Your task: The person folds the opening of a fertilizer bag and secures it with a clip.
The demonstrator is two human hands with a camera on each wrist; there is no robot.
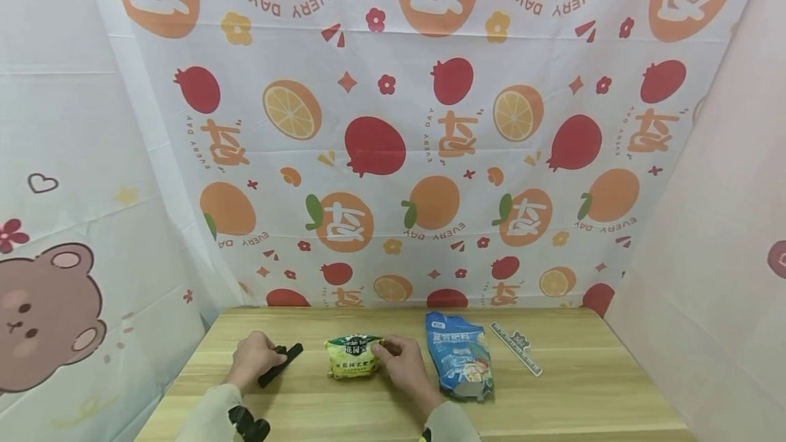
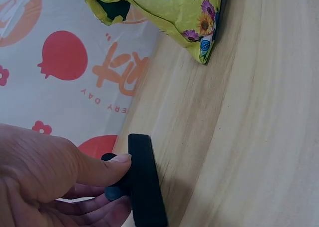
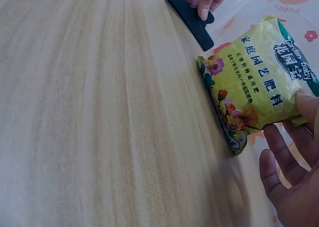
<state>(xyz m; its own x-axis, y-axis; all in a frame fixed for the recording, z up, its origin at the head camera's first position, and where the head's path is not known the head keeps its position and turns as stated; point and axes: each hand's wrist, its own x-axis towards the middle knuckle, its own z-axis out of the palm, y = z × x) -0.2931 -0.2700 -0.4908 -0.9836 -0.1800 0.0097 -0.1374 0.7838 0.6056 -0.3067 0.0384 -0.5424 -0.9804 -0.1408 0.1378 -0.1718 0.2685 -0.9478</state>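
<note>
A black sealing clip (image 1: 270, 378) is pinched in my left hand (image 1: 248, 360), low over the left side of the table. In the left wrist view the thumb presses the handle of the clip (image 2: 144, 182), and its long bar points away from the fingers. To its right a small yellow-green bag of garden fertilizer (image 1: 351, 360) stands with printed flowers along its lower edge. My right hand (image 1: 402, 365) grips that bag's upper right side, thumb on the front. In the right wrist view the fingers (image 3: 281, 155) reach behind the bag (image 3: 254, 77).
A blue pouch (image 1: 459, 360) lies right of my right hand. Beyond it is a white ruler (image 1: 516, 348) with a shaped ornament on its edge. The wooden table (image 1: 552, 408) ends at a fruit-printed cloth (image 1: 381, 217) at the back.
</note>
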